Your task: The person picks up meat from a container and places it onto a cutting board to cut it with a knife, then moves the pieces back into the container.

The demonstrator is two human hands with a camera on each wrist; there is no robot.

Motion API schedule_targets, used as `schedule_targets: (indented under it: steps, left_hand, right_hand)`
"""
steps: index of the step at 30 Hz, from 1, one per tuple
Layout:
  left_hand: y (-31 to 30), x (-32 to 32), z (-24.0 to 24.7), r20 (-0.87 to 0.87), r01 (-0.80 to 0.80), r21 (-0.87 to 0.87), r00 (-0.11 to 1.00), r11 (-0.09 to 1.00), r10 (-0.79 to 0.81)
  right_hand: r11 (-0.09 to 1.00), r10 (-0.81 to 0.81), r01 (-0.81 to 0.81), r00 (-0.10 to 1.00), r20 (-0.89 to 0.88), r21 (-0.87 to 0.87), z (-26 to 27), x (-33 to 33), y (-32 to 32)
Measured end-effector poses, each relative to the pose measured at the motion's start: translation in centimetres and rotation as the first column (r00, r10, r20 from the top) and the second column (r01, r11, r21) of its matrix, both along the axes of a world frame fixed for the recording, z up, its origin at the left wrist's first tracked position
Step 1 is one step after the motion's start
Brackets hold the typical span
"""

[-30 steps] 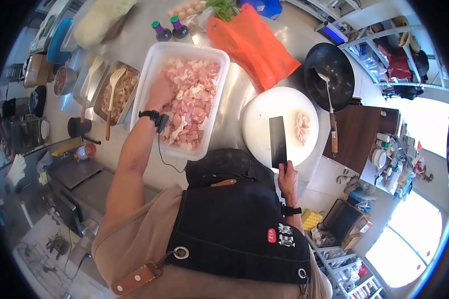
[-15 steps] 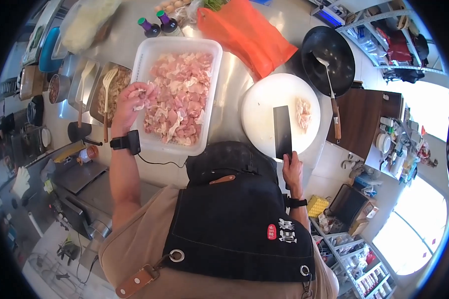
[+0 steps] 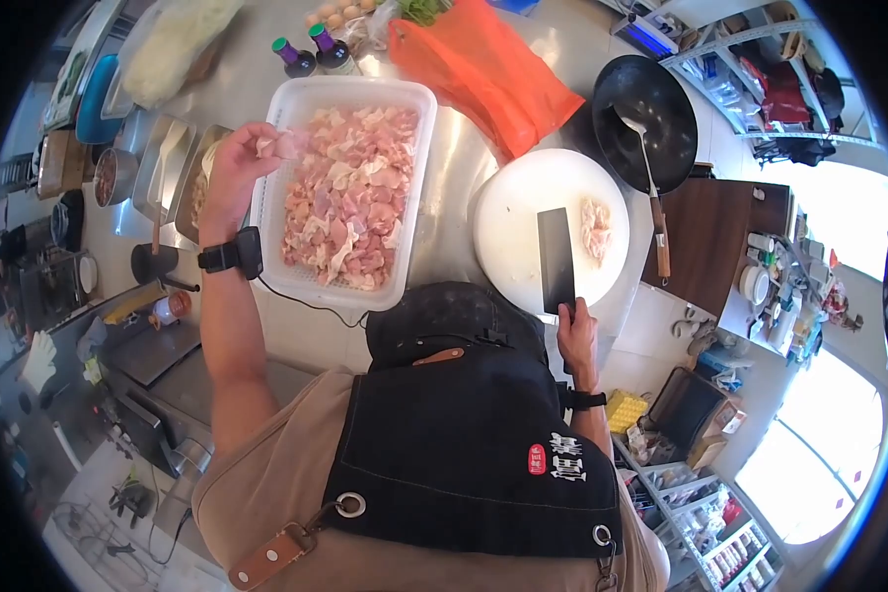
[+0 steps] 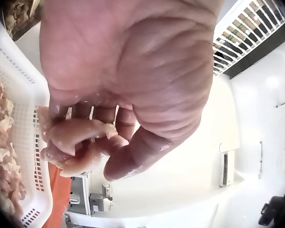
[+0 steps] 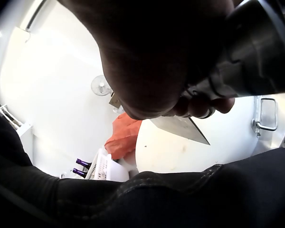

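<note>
My left hand [image 3: 235, 176] is raised over the left rim of a white perforated basket [image 3: 419, 187] heaped with cut raw chicken [image 3: 350, 202]. Its curled fingers and thumb hold some pink chicken pieces [image 4: 78, 137], seen from the palm side in the left wrist view. On the right, my right hand [image 3: 578, 343] grips a cleaver [image 3: 556, 259] by its handle. The blade overlaps a round white cutting board [image 3: 508, 222], and a small pile of pale raw chicken [image 3: 596, 232] lies to its right.
An orange plastic bag [image 3: 493, 84] lies behind the board, with a black wok [image 3: 651, 109] and ladle to the right. Two dark bottles [image 3: 333, 49] stand behind the basket. Metal trays [image 3: 158, 173] and a bowl [image 3: 115, 176] are at the left.
My left hand has come up out of the chicken with pieces in it and moved left to the basket's rim. My right hand keeps its grip on the cleaver over the board.
</note>
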State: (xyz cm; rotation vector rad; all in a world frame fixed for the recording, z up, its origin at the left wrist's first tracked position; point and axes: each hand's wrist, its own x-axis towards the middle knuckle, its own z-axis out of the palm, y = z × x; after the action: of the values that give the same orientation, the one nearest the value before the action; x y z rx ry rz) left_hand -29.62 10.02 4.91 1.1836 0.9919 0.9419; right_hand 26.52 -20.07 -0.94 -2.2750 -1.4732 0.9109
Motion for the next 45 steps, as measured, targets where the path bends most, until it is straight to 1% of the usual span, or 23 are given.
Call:
schedule_targets:
  steps: [2,5,7,10,14,16,20,22,23,25,26,27,28,29,30,31,33,36,39,41,43,44,45]
  left_hand:
    - [0.8,-0.2,-0.5,0.017,0.006,0.022,1.0,1.0,-0.006]
    - [1.5,0.2,-0.6,0.065,-0.073,-0.07,0.995,0.995,0.078]
    - [2.1,-0.3,-1.3,0.281,0.052,0.007,0.958,0.999,-0.052]
    - [2.1,1.0,0.3,0.158,-0.019,-0.041,0.987,0.999,0.025]
    - [2.5,0.3,-1.0,0.137,-0.017,-0.047,0.99,0.999,0.023]
    - [2.6,0.3,-0.9,0.168,0.023,-0.162,0.986,0.987,0.005]
    - [0.5,4.2,0.7,0.187,-0.024,-0.155,0.981,0.988,0.053]
    - [-1.0,6.3,0.9,0.167,0.104,-0.179,0.983,0.978,-0.074]
    - [-1.4,6.7,0.6,0.168,0.104,-0.18,0.983,0.978,-0.074]
    - [-2.3,7.4,-0.1,0.068,0.212,-0.063,0.976,0.975,-0.208]
    - [-2.7,7.7,-0.2,0.123,0.225,-0.158,0.971,0.961,-0.207]
    - [-3.0,6.9,-2.5,0.12,0.221,-0.156,0.972,0.963,-0.204]
    - [-3.3,5.5,-6.4,-0.248,0.147,-0.083,0.955,0.986,-0.164]
    - [-3.2,5.6,-7.0,-0.578,0.104,0.013,0.812,0.994,-0.077]
    - [-3.8,5.3,-7.5,-0.719,0.106,0.147,0.694,0.983,0.033]
    - [-4.2,5.0,-7.9,-0.72,0.109,0.145,0.693,0.984,0.029]
    - [-4.7,5.1,-7.6,-0.757,0.115,0.3,0.632,0.947,0.163]
    - [-5.9,7.8,-7.4,-0.744,0.204,0.378,0.647,0.903,0.165]
    - [-7.6,11.7,-5.8,-0.793,0.189,0.336,0.586,0.923,0.169]
    - [-7.7,11.9,-7.1,-0.8,0.197,0.386,0.558,0.901,0.221]
    - [-7.6,11.9,-7.5,-0.807,0.19,0.23,0.586,0.954,0.078]
    - [-7.2,11.5,-7.7,-0.804,0.2,0.23,0.59,0.953,0.07]
    - [-6.7,10.7,-8.0,-0.607,0.088,0.023,0.793,0.996,-0.056]
  right_hand:
    - [1.0,-0.004,0.004,1.0,0.0,0.003,-0.1,-0.1,-0.2]
    - [1.0,-0.017,0.017,1.0,0.004,0.0,-0.1,-0.3,-0.5]
    - [1.0,-0.021,0.021,1.0,0.002,-0.001,-0.1,-0.4,-0.5]
    - [0.999,-0.03,0.03,1.0,0.003,-0.028,-0.2,-0.4,-0.6]
    - [1.0,-0.017,0.017,1.0,0.016,-0.007,-0.6,-0.1,-0.6]
    - [1.0,-0.008,0.008,1.0,0.024,0.001,-0.7,-0.1,-0.6]
    - [1.0,-0.009,0.01,1.0,0.009,-0.012,-0.3,-0.1,-0.4]
    - [1.0,-0.013,0.013,1.0,0.001,-0.014,-0.2,-0.1,-0.3]
    - [1.0,-0.013,0.013,1.0,0.001,-0.017,-0.2,0.0,-0.3]
    - [1.0,-0.012,0.012,1.0,-0.001,-0.023,-0.1,0.0,-0.4]
    - [0.999,-0.014,0.014,1.0,0.001,-0.03,-0.1,-0.1,-0.4]
    - [0.999,-0.017,0.017,1.0,0.002,-0.033,-0.2,-0.1,-0.2]
    - [0.999,-0.016,0.016,1.0,0.0,-0.03,-0.1,-0.2,-0.1]
    - [1.0,-0.016,0.016,1.0,-0.008,-0.016,0.1,-0.3,0.0]
    - [1.0,-0.019,0.018,1.0,-0.015,-0.006,0.1,-0.4,-0.2]
    - [1.0,-0.021,0.021,1.0,-0.017,-0.009,0.0,-0.4,-0.3]
    - [1.0,-0.012,0.012,1.0,-0.015,0.027,-0.3,-0.2,-0.3]
    - [1.0,-0.013,0.013,1.0,0.011,-0.022,0.0,-0.2,0.0]
    - [0.999,-0.012,0.012,1.0,-0.017,0.03,-0.5,-0.1,-0.1]
    - [1.0,-0.006,0.006,1.0,-0.015,0.029,-0.3,-0.1,0.1]
    - [1.0,-0.017,0.017,1.0,-0.005,0.024,0.1,0.0,0.0]
    - [1.0,-0.013,0.013,1.0,-0.003,0.009,0.4,-0.1,0.0]
    - [1.0,-0.007,0.007,1.0,-0.002,-0.008,0.6,-0.1,-0.1]
